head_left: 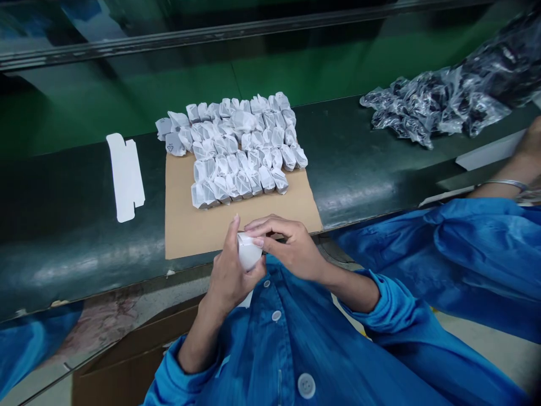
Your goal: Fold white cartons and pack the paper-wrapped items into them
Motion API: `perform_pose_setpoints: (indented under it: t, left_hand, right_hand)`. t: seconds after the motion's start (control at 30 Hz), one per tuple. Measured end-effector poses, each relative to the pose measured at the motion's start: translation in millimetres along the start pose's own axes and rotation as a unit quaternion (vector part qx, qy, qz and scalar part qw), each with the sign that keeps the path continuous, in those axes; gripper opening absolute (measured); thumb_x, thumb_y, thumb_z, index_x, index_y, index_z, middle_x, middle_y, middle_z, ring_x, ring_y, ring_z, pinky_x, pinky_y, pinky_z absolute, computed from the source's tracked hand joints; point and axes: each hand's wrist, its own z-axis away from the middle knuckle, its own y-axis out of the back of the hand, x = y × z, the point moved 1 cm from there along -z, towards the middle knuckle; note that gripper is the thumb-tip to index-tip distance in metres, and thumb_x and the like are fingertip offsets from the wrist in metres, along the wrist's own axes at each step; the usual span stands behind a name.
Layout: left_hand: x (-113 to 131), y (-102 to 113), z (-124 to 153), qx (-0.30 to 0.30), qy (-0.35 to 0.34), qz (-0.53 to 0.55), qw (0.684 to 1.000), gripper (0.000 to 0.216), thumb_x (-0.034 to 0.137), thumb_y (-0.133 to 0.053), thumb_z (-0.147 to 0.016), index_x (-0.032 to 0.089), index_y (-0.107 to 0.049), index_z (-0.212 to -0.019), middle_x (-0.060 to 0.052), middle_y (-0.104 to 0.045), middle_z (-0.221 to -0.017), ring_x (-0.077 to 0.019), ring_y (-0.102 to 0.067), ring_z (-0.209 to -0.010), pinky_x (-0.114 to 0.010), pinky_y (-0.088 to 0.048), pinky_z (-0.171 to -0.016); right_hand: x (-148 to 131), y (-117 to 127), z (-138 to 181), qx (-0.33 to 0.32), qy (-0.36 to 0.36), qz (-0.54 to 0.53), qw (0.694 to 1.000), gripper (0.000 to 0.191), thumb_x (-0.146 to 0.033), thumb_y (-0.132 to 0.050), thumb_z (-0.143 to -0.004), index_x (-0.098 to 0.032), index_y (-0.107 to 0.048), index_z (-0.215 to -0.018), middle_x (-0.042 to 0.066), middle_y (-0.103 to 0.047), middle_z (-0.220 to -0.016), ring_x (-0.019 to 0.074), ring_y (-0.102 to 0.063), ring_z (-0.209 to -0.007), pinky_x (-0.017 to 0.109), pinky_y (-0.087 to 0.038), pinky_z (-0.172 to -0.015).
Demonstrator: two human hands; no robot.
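My left hand [230,270] and my right hand [287,245] hold one small white wrapped packet [248,252] between them, close to my chest at the near edge of the belt. The left hand cups it from below and the side. The right hand's fingers press on its top. Just beyond my hands lies a brown cardboard sheet [198,223], with several similar white wrapped packets [236,149] stacked in rows on its far half.
A flat unfolded white carton blank [125,176] lies on the dark green belt [63,225] to the left. A pile of clear bags with dark parts [439,98] sits at the far right. Another person's arm with a bracelet [507,175] rests at right. A cardboard box [127,361] stands below.
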Motion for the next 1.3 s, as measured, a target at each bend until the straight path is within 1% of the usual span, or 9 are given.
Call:
perform_pose_setpoints:
  t: [0.33, 0.47, 0.6, 0.7, 0.83, 0.93, 1.0, 1.07, 1.3]
  left_hand:
    - [0, -13, 3, -0.022, 0.051, 0.048, 0.997, 0.078, 0.031, -0.062, -0.082, 0.018, -0.025, -0.149, -0.021, -0.051, -0.142, -0.0303, -0.067, -0.11, -0.038, -0.059, -0.078]
    - [-7, -23, -3, 0.061, 0.104, 0.131, 0.984, 0.069, 0.034, -0.072, -0.076, 0.019, -0.042, -0.137, -0.017, -0.053, -0.137, -0.0286, -0.063, -0.114, -0.038, -0.056, -0.088]
    - [-26, -26, -21, 0.27, 0.234, 0.296, 0.886, 0.057, 0.044, -0.065, -0.084, 0.02, -0.04, -0.129, -0.013, -0.054, -0.128, -0.0201, -0.069, -0.088, -0.041, -0.059, -0.082]
    - [-38, -15, -27, 0.311, 0.221, 0.255, 0.888, 0.057, 0.045, -0.059, -0.089, 0.019, -0.036, -0.135, -0.016, -0.055, -0.129, -0.0249, -0.066, -0.105, -0.051, -0.051, -0.098]
    - [-44, 5, -23, 0.15, -0.031, -0.072, 0.986, 0.083, 0.047, -0.075, -0.077, 0.022, -0.036, -0.145, -0.019, -0.05, -0.144, -0.0353, -0.042, -0.138, -0.059, -0.026, -0.117]
    - [-50, 11, -21, -0.02, -0.167, -0.196, 0.966, 0.059, 0.04, -0.064, -0.087, 0.022, -0.047, -0.14, -0.016, -0.061, -0.134, -0.034, -0.055, -0.125, -0.054, -0.037, -0.108]
    - [-53, 13, -23, -0.04, -0.178, -0.242, 0.953, 0.045, 0.04, -0.059, -0.091, 0.018, -0.057, -0.13, -0.015, -0.069, -0.119, -0.0321, -0.063, -0.109, -0.047, -0.046, -0.095]
    - [-52, 14, -25, -0.03, -0.168, -0.273, 0.947, 0.044, 0.043, -0.057, -0.091, 0.014, -0.061, -0.124, -0.016, -0.071, -0.11, -0.0318, -0.064, -0.1, -0.043, -0.048, -0.086]
    - [-18, 1, -39, -0.124, -0.199, -0.249, 0.94, 0.064, 0.039, -0.062, -0.088, 0.016, -0.042, -0.145, -0.017, -0.053, -0.142, -0.0345, -0.05, -0.125, -0.049, -0.038, -0.105]
  right_hand:
    - [23, -24, 17, 0.15, 0.193, 0.164, 0.956, 0.015, -0.017, -0.059, -0.092, -0.021, -0.07, -0.101, 0.008, -0.075, -0.105, 0.0182, -0.067, -0.1, 0.038, -0.056, -0.088]
    - [25, -19, 18, 0.071, 0.136, 0.143, 0.978, 0.031, -0.028, -0.054, -0.096, -0.02, -0.062, -0.125, 0.01, -0.065, -0.13, 0.019, -0.06, -0.119, 0.038, -0.05, -0.101]
    - [38, -16, 21, 0.017, -0.005, 0.19, 0.982, 0.082, -0.042, -0.071, -0.082, -0.022, -0.032, -0.152, 0.012, -0.048, -0.149, 0.0252, -0.054, -0.129, 0.041, -0.049, -0.103]
    - [41, -6, 8, -0.079, -0.061, 0.249, 0.963, 0.058, -0.027, -0.065, -0.086, -0.026, -0.049, -0.142, 0.007, -0.063, -0.135, 0.0244, -0.062, -0.12, 0.04, -0.049, -0.101]
    - [23, 25, -29, -0.197, -0.026, 0.326, 0.924, 0.045, -0.031, -0.066, -0.087, -0.024, -0.061, -0.131, 0.007, -0.07, -0.123, 0.0252, -0.067, -0.109, 0.036, -0.051, -0.09]
    - [6, 54, -54, -0.088, -0.017, 0.456, 0.886, 0.035, -0.04, -0.062, -0.091, -0.021, -0.066, -0.12, 0.01, -0.073, -0.113, 0.0243, -0.068, -0.1, 0.034, -0.049, -0.083]
    - [4, 69, -66, 0.028, -0.05, 0.531, 0.845, 0.033, -0.039, -0.06, -0.092, -0.02, -0.065, -0.119, 0.011, -0.073, -0.106, 0.025, -0.067, -0.095, 0.035, -0.048, -0.08]
    - [11, 78, -73, 0.041, -0.072, 0.555, 0.828, 0.038, -0.034, -0.063, -0.088, -0.02, -0.061, -0.124, 0.01, -0.073, -0.102, 0.0258, -0.066, -0.092, 0.035, -0.047, -0.079]
    - [42, 99, -51, 0.069, -0.112, 0.403, 0.906, 0.046, -0.024, -0.055, -0.088, -0.016, -0.051, -0.134, 0.003, -0.073, -0.087, 0.0184, -0.066, -0.077, 0.029, -0.048, -0.072]
